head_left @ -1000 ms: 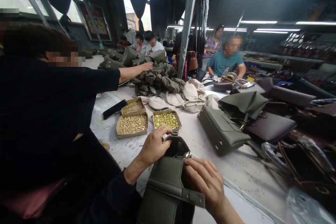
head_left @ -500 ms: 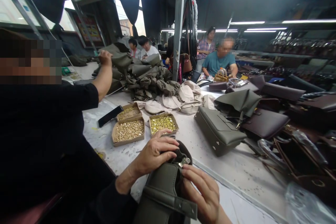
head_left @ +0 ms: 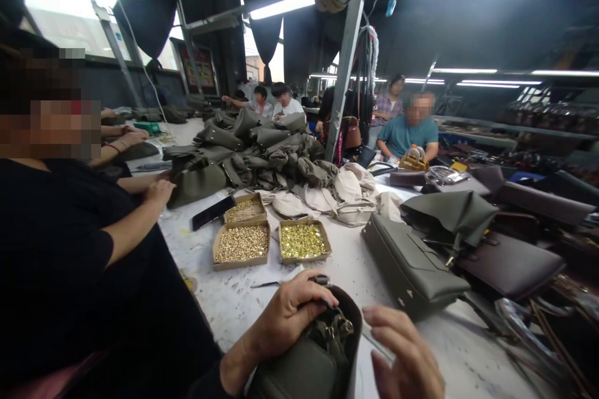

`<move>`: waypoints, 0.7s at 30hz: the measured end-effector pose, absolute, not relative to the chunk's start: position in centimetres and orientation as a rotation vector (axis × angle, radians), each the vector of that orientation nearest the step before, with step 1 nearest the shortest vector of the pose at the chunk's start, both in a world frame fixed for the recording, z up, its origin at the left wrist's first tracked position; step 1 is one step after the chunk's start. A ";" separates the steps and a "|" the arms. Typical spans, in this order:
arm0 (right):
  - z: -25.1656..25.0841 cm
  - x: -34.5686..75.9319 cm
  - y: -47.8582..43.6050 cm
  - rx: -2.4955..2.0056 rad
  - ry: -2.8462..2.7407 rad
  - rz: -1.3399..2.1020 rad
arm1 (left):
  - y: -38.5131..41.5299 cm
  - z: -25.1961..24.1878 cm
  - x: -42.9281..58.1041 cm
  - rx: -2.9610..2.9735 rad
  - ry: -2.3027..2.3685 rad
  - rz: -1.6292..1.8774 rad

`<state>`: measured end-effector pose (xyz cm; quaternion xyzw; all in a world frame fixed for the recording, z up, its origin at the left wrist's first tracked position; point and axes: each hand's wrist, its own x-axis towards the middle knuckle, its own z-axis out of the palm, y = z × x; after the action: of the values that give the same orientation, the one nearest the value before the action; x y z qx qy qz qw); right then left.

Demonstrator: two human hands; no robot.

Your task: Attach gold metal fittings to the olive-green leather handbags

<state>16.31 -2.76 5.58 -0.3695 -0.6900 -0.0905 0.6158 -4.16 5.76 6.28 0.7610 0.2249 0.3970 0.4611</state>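
Observation:
My left hand [head_left: 292, 315] is closed on the top edge of an olive-green leather handbag [head_left: 309, 361] at the bottom of the view, fingers curled over its metal clasp [head_left: 344, 326]. A thin dark tool sticks out past the fingertips. My right hand [head_left: 407, 358] hovers just right of the bag, fingers loosely apart, holding nothing. Three cardboard trays of small gold hardware [head_left: 303, 240] lie on the white table [head_left: 234, 299] just beyond the bag.
A person in black [head_left: 60, 262] sits close on my left, pulling an olive bag [head_left: 196, 181]. A black phone [head_left: 213, 212] lies by the trays. Piles of olive and beige bags fill the middle; a finished olive bag [head_left: 412, 265] and brown bags lie right. Other workers sit beyond.
My right hand has come off the bag and opened. The bag has dropped lower in view as the camera tilted up. The person on my left drew an olive bag from the pile toward themselves.

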 end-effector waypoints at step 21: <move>-1.2 12.0 22.3 -1.685 -2.568 0.214 | 5.6 5.3 -4.4 1.588 0.730 1.102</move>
<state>11.95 22.30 -1.23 -0.5470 -0.8337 0.0693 0.0315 -4.41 5.58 5.30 0.6600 0.3033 0.4583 0.5122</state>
